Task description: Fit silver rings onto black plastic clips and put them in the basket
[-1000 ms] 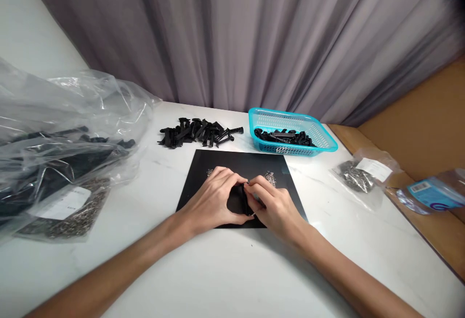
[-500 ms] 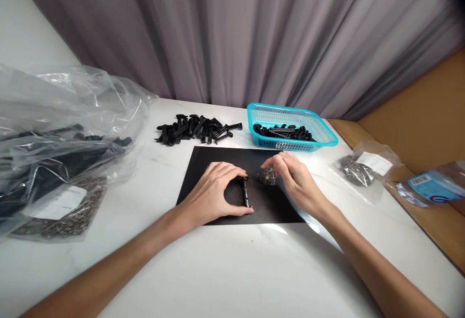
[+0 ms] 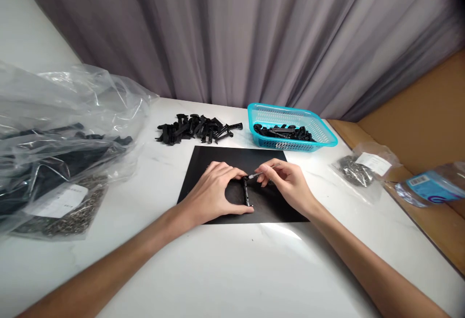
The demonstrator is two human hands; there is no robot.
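Observation:
My left hand (image 3: 214, 189) pinches a slim black plastic clip (image 3: 247, 193) between thumb and fingers, standing it on the black mat (image 3: 218, 160). My right hand (image 3: 285, 182) pinches a small thin metal pin (image 3: 254, 176) and touches its tip to the clip's far end. A little heap of metal pins lies on the mat under my right hand, mostly hidden by its fingers.
A pile of black clips (image 3: 198, 129) lies behind the mat. A turquoise basket (image 3: 290, 131) holds more black parts. Large clear bags of parts (image 3: 61, 129) and a bag of metal pieces (image 3: 61, 211) are on the left. Small bags (image 3: 363, 167) and cardboard (image 3: 425, 129) are on the right.
My right hand left the clip, reached to the pin heap on the mat, then came back with a pin to the clip's far end. My left hand kept holding the clip.

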